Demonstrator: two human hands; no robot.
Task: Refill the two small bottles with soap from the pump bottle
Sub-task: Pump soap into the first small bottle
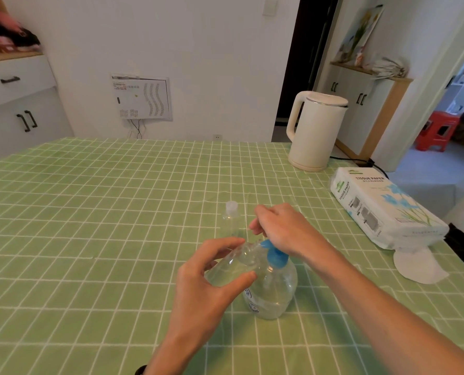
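A clear pump bottle (275,290) with a blue pump head (275,256) stands on the green checked tablecloth, partly filled with clear liquid. My right hand (282,228) rests on top of the pump head, fingers curled over it. My left hand (211,277) grips a small clear bottle (233,263), tilted with its open mouth up against the blue nozzle. A second small clear bottle (232,216) with a white cap stands upright just behind, apart from both hands.
A cream electric kettle (314,131) stands at the back right, its cord running off the table edge. A pack of tissue paper (382,209) lies at the right, with a white round pad (417,263) in front of it. Green tablecloth (90,226) stretches left.
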